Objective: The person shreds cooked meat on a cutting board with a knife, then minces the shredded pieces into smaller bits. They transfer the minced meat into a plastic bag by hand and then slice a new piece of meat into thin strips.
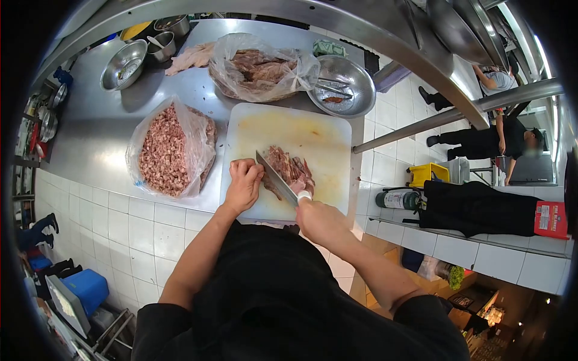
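Observation:
On a white cutting board (325,135) lies a small heap of cut meat (288,163). My right hand (320,218) is wrapped round the white handle of a kitchen knife (278,178), whose blade slants to the upper left along the near side of the heap. With fingers curled, my left hand (244,183) presses on a strip of meat (271,185) left of the blade. Its fingertips and most of what they hold are hidden. An open plastic bag of diced meat (165,153) stands left of the board. Beyond the board sits a bag of large meat pieces (259,69).
A steel bowl (361,90) holding tongs stands at the board's far right corner. Another steel bowl (114,66) and a small pot (161,48) are at the far left. A steel rail (421,123) crosses on the right. Two people are further right.

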The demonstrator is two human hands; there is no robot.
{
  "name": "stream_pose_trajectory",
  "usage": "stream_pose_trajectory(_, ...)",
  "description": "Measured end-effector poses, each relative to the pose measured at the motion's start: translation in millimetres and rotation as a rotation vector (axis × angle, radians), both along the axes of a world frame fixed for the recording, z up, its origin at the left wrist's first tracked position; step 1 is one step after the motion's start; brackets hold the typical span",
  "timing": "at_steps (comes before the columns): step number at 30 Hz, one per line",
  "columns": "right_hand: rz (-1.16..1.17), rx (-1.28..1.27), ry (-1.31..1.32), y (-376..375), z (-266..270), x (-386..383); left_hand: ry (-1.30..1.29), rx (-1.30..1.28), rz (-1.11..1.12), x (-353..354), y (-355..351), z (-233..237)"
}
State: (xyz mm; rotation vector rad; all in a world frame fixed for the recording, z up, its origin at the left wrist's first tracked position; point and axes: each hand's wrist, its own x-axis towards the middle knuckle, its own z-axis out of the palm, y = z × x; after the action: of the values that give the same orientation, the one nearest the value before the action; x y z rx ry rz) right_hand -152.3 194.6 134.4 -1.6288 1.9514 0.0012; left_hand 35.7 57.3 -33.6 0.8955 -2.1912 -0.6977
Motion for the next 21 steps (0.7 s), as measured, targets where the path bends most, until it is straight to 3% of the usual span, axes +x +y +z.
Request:
stream_pose_trajectory(5, -0.03, 0.003, 0.014, -43, -70, 24, -0.069, -0.044, -0.01, 3, 0, -2)
stream_pose_trajectory(8, -0.018, -0.092, 0.007, -43, -65, 19, -0.06, -0.02, 0.011, -2, -4, -1)
stream_pose_trajectory(11, -0.069, 0.028, 0.007, -25, -28, 10, -0.064, -0.032, 0.044, -5, 3, -7)
stream_pose_trajectory(13, 0.017, 0.093, 0.018, -14, -8, 0, -0.07, 0.014, 0.021, -2, 1, -4)
stream_pose_trajectory(18, -0.001, 0.035, 0.044, -15, -74, 15, -0.057, 0.012, 0.005, -2, 1, -2)
stream_pose_trajectory(21, -0.036, -0.007, 0.017, -22, -85, 16, -0.045, 0.003, 0.004, 4, 6, 0)
